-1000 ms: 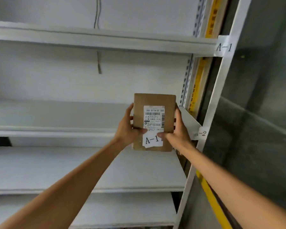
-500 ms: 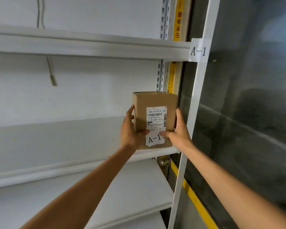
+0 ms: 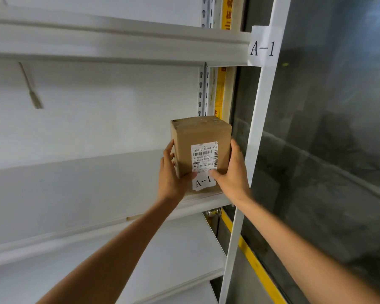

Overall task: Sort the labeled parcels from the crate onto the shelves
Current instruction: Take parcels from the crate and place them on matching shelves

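Observation:
A small brown cardboard parcel [image 3: 198, 137] stands upright at the right end of a white shelf [image 3: 75, 194], its lower edge at the shelf's front lip. Its front carries a barcode label and a white tag reading A-1 [image 3: 203, 182]. My left hand [image 3: 171, 176] grips the parcel's left side with the thumb on the front. My right hand [image 3: 233, 174] grips the right side, thumb across the label. A paper tag reading A-1 [image 3: 262, 48] is stuck on the white upright at the level of the shelf above. The crate is out of view.
A white upright post [image 3: 250, 172] stands just right of the parcel, with a dark glass wall [image 3: 338, 150] beyond it. Another white shelf [image 3: 119, 44] runs overhead and lower shelves [image 3: 173, 255] lie below. A yellow strip [image 3: 257, 266] runs along the floor edge.
Both hands have carried the parcel up and forward, from in front of the lower shelves to the right end of the shelf under the A-1 tag. The view has tilted up and closer.

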